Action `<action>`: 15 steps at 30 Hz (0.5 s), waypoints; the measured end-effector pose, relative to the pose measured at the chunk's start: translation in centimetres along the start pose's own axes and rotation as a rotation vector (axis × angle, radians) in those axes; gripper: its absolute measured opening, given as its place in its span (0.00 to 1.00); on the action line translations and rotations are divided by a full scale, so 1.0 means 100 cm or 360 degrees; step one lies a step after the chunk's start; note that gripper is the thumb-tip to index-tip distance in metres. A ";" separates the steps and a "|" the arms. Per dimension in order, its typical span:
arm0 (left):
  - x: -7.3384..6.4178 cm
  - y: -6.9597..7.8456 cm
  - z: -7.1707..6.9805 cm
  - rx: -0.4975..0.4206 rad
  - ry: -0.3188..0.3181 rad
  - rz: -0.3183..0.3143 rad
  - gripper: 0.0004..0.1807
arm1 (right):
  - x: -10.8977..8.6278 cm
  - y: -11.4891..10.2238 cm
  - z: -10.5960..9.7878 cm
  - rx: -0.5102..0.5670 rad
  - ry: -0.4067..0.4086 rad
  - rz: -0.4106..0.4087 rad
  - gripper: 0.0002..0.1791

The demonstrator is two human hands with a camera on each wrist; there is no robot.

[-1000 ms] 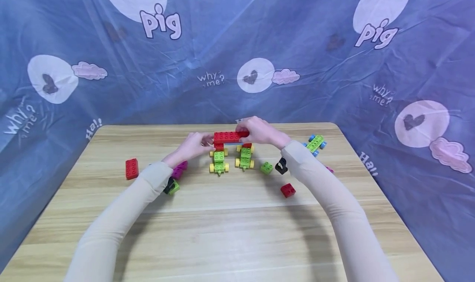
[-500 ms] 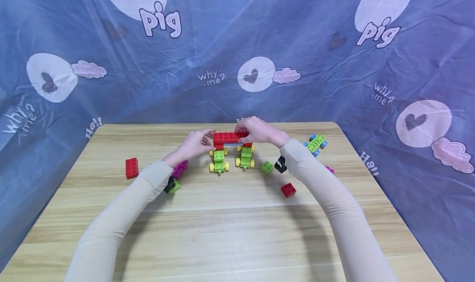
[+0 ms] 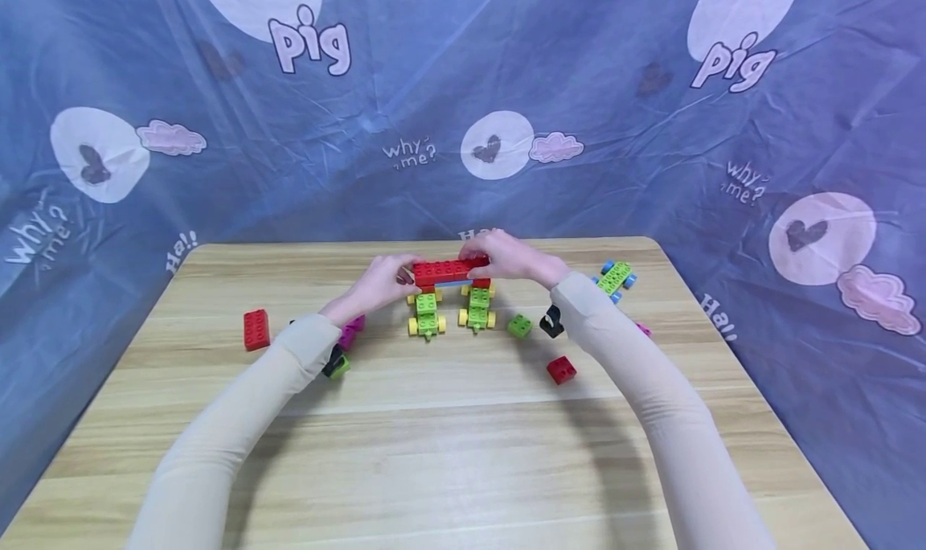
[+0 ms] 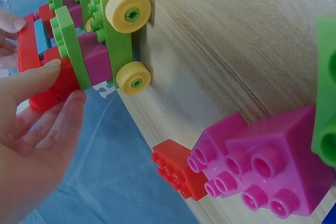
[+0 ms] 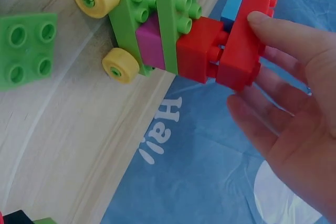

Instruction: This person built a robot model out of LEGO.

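A bridge-like build of toy bricks stands at the table's back middle, on two green wheeled bases (image 3: 427,325) with yellow wheels. Across its top lies a long red brick (image 3: 441,272), over a blue brick (image 5: 236,1). My right hand (image 3: 506,256) pinches the long red brick's right end, thumb on the near side. In the right wrist view, that end sits slightly apart from the red brick (image 5: 199,50) below, whose studs show in the gap. My left hand (image 4: 39,135) holds the red brick (image 4: 65,77) at the left end between thumb and fingers.
Left of the build lie a red brick (image 3: 256,330), magenta bricks (image 4: 278,156) and a green brick (image 3: 342,366). To its right are a green brick (image 3: 519,326), a red brick (image 3: 561,370) and a green wheeled base (image 3: 615,280) with blue wheels. A printed blue cloth (image 3: 448,188) hangs behind.
The left end of the long red brick has come down slightly. My left fingers have closed in a little on that end; my right hand stays at the right end.
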State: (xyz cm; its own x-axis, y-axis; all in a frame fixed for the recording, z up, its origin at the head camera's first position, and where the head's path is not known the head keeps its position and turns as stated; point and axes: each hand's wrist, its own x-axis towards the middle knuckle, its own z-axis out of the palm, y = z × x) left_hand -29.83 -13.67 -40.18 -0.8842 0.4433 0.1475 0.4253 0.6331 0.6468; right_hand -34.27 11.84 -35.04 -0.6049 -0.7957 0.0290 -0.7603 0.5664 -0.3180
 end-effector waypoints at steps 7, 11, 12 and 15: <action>0.000 0.002 -0.001 0.0059 -0.0003 0.0016 0.29 | -0.011 0.004 -0.002 0.0023 -0.0044 0.0081 0.21; -0.001 0.003 -0.001 0.0107 0.0003 0.0028 0.28 | -0.016 0.006 -0.001 0.0092 -0.0072 0.0106 0.23; -0.001 0.003 0.000 0.0110 0.0002 0.0028 0.28 | -0.017 0.006 0.000 0.0090 -0.0075 0.0097 0.24; -0.001 0.004 0.000 0.0100 -0.0001 0.0017 0.27 | -0.018 0.006 0.004 0.0078 -0.0064 0.0075 0.25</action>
State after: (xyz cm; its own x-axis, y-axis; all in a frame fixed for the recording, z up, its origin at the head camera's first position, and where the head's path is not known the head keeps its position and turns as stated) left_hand -29.52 -13.48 -39.90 -0.8794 0.4506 0.1539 0.4462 0.6670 0.5967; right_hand -33.50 13.51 -35.69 -0.6292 -0.7769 -0.0250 -0.7179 0.5932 -0.3643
